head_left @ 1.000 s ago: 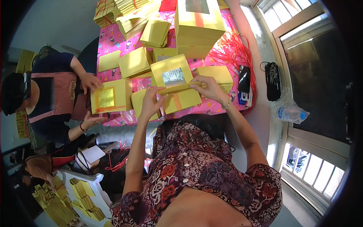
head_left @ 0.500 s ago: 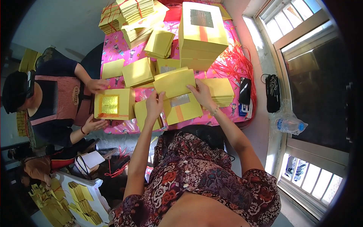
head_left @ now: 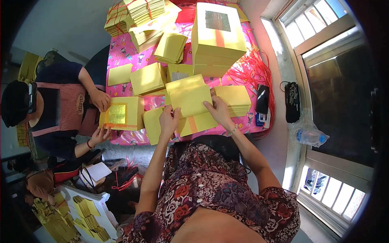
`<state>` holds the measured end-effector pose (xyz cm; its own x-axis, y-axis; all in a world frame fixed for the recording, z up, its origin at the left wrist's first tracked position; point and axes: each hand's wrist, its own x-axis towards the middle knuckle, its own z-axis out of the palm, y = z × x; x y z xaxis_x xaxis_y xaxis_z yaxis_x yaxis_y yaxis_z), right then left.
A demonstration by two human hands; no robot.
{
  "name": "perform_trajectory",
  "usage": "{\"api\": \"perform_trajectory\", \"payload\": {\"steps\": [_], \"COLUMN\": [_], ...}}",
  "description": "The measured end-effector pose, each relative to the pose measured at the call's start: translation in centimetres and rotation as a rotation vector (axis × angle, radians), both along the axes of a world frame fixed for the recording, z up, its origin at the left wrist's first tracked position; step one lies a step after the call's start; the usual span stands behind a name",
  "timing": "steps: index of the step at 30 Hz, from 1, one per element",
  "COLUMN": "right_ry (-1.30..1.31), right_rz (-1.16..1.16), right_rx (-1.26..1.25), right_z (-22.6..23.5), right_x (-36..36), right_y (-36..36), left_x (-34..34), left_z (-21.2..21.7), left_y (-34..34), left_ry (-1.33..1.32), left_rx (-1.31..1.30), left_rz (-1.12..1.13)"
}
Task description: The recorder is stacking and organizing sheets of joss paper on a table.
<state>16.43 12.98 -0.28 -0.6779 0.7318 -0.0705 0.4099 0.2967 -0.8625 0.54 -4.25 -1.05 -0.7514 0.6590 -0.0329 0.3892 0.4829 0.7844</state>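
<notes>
Between my two hands is a folded yellow paper [head_left: 189, 101], held by its near corners. My left hand [head_left: 168, 120] pinches the left corner, and my right hand [head_left: 219, 111] grips the right one, thumb on top. Under it lies a yellow sheet with an orange stripe [head_left: 193, 123], mostly covered now. Another yellow folded paper [head_left: 184, 83] shows behind the held one. By my right hand sits a pile of folded yellow papers [head_left: 235, 96]. More yellow paper [head_left: 152, 125] lies to the left of my left hand, partly hidden by it.
A tall yellow paper stack [head_left: 219, 44] stands at the back of the pink patterned table cover [head_left: 121, 54]. Tied bundles [head_left: 146, 11] are at the far left, red strings [head_left: 253, 67] and a black phone [head_left: 262, 98] at right. A co-worker's hands [head_left: 100, 100] rest on another stack [head_left: 135, 109].
My hands have brought the folded yellow paper down toward me, over the silver patch of the sheet beneath. The co-worker's hands have closed in on the stack at left.
</notes>
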Motion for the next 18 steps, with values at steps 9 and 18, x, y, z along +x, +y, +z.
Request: {"api": "perform_trajectory", "payload": {"steps": [9, 18], "right_ry": [-0.085, -0.044], "right_rz": [-0.017, -0.057], "right_rx": [0.159, 0.174], "right_z": [0.2, -0.3], "right_x": [-0.7, -1.1], "right_y": [-0.6, -0.8], "left_x": [0.4, 0.8], "left_z": [-0.4, -0.1], "left_y": [0.2, 0.9], "left_ry": [-0.006, -0.047], "left_rx": [-0.031, 0.036], "left_rz": [0.079, 0.184]}}
